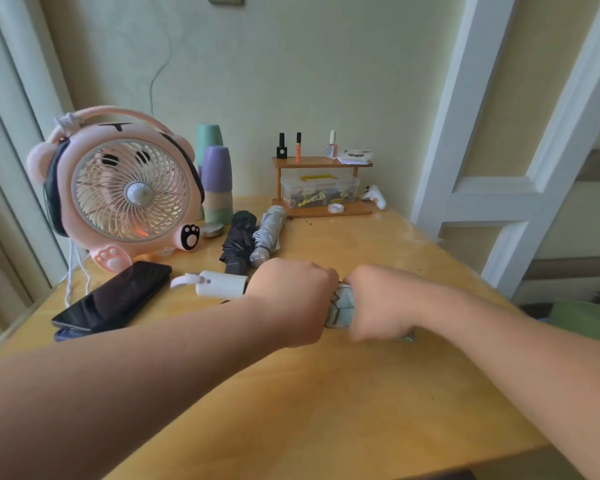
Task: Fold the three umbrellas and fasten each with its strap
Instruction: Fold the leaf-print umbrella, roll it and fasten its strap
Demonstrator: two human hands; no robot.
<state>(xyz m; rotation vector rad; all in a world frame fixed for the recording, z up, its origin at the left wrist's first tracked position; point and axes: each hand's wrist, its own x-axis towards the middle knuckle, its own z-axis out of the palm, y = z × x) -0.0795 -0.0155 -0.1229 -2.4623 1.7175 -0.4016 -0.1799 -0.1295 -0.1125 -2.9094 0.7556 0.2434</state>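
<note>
"Both fists are closed tight on it: our left hand (291, 299) wraps the end by the handle, our right hand (378, 303) clamps the rolled cloth beside it, knuckles nearly meeting."

"So the pale patterned umbrella (342, 306) lies crosswise between our palms, low over the wooden table (326, 393)?"

"Yes, though only a strip of its fabric shows between the fists. We cannot tell whether it touches the wood. Its white handle (222, 284) sticks out left of our left hand, with a white loop (181, 280) at the tip."

"And past that?"

"A dark phone (115, 299) lies just left of the handle. Behind our hands the black umbrella (238, 240) and the silver umbrella (267, 237) lie folded, side by side and touching — whether their straps are done up we cannot tell. Further back stand a pink fan (118, 192), a stack of upturned cups (217, 181) and a small wooden shelf (321, 162) with little bottles (298, 147), against a pale wall (291, 81) — a white door frame (465, 116) rises at the right."
</note>
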